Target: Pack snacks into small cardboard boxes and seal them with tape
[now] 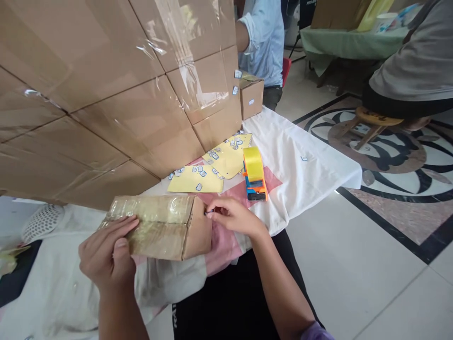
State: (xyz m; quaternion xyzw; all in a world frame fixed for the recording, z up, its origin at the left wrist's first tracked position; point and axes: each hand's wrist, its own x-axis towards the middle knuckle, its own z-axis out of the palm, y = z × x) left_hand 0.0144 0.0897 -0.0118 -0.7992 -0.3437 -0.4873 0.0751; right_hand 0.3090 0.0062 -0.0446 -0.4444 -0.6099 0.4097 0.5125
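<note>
A small cardboard box (159,226), its top covered with shiny clear tape, lies tilted near the table's front edge. My left hand (109,255) grips its left end, fingers across the top and thumb on the near side. At the box's right end face, my right hand (231,215) pinches a small dark-edged piece (208,212) between thumb and fingertips; its kind is too small to tell. Beyond lie yellow sheets (184,185) scattered with small dark-outlined stickers (201,174). An orange and blue tape dispenser (255,174) carrying a yellow roll stands right of them.
A tall stack of taped cardboard boxes (141,113) walls off the far left. Another small box (252,97) bears a sticker. White cloth (300,156) covers the table. One person (264,42) sits behind the stack, another (421,66) on a wooden stool (378,118) at right.
</note>
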